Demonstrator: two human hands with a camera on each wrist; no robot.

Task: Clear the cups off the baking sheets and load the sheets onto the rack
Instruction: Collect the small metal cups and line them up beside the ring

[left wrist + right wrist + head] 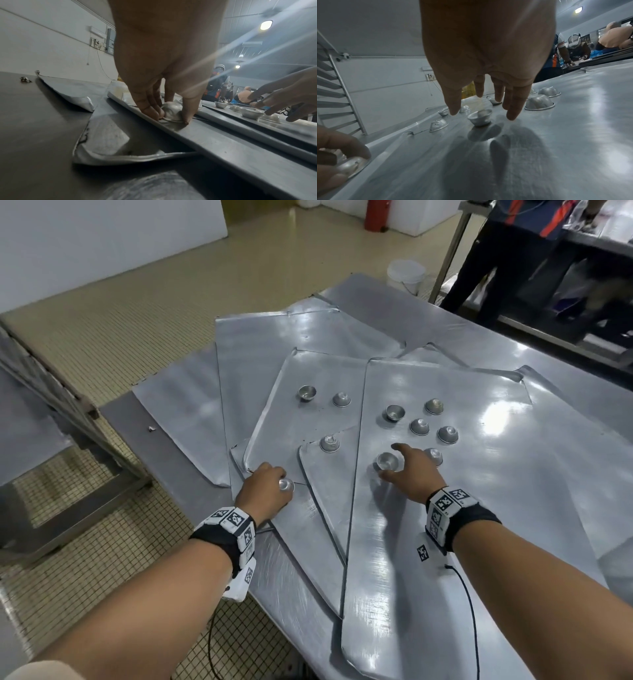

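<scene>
Ten or so small metal cups [418,426] sit on the fanned-out baking sheets [479,474] from overhead, most clustered at one o'clock from the right hand [412,472], and the rack [51,392] at nine o'clock looks unloaded, so I judge the job barely begun. At the left wrist, the left hand [163,67] pinches an upturned cup [171,113] between thumb and fingers on a sheet's edge. At the right wrist, spread fingers [513,105] hover over an upright cup [480,118] without touching it.
</scene>
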